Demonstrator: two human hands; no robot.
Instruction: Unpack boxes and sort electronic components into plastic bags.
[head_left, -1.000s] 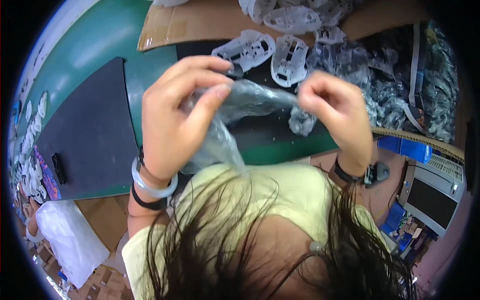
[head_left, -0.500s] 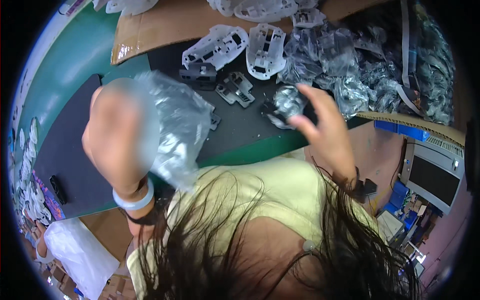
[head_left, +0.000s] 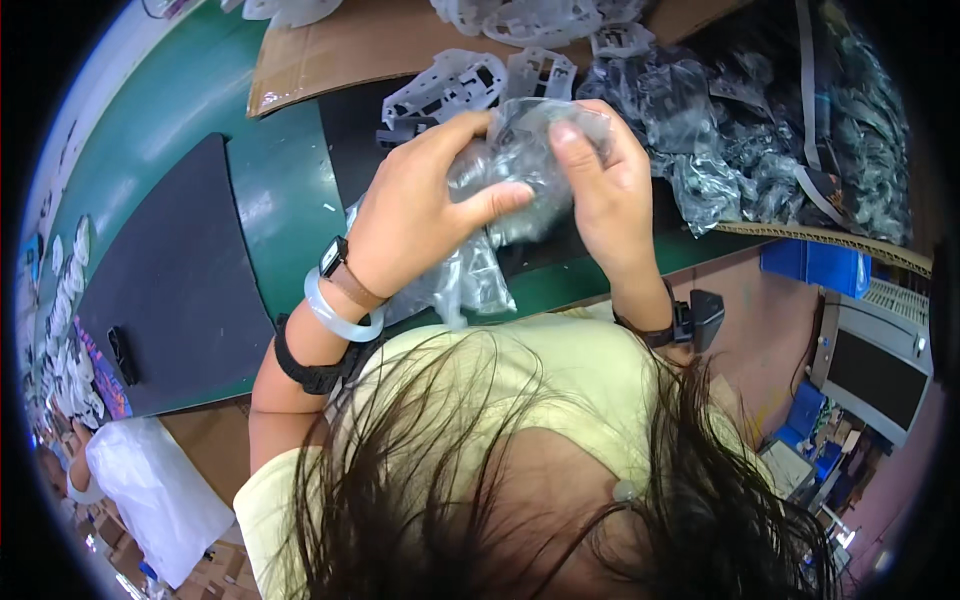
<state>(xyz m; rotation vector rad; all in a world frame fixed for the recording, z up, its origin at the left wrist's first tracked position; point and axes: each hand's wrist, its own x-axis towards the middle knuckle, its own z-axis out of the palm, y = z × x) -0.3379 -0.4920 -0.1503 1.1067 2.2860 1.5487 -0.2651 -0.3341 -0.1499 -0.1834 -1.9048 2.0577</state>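
Note:
A crumpled clear plastic bag [head_left: 525, 165] is between my two hands above the dark mat. My left hand [head_left: 425, 190] grips its left side, thumb lying across the film. On the opposite side my right hand [head_left: 610, 185] pinches the bag between thumb and fingers. Something shiny seems to be inside, but I cannot make out what. More clear film [head_left: 465, 285] hangs below my left hand. Just beyond the hands lie a white plastic housing [head_left: 450, 85], a second white housing [head_left: 540, 72] partly covered by the bag, and a dark plastic part [head_left: 405, 131].
At the right, a cardboard box [head_left: 830, 247] holds many bagged parts [head_left: 690, 130]. A cardboard sheet [head_left: 350, 60] with more white housings lies at the back. Leftward are a dark mat [head_left: 170, 280] and a black object [head_left: 119, 355]. A blue bin [head_left: 815, 265] stands lower right.
My left hand has moved right and my right hand slightly left and up, so both now meet on the plastic bag. They now cover the small dark part seen on the mat before.

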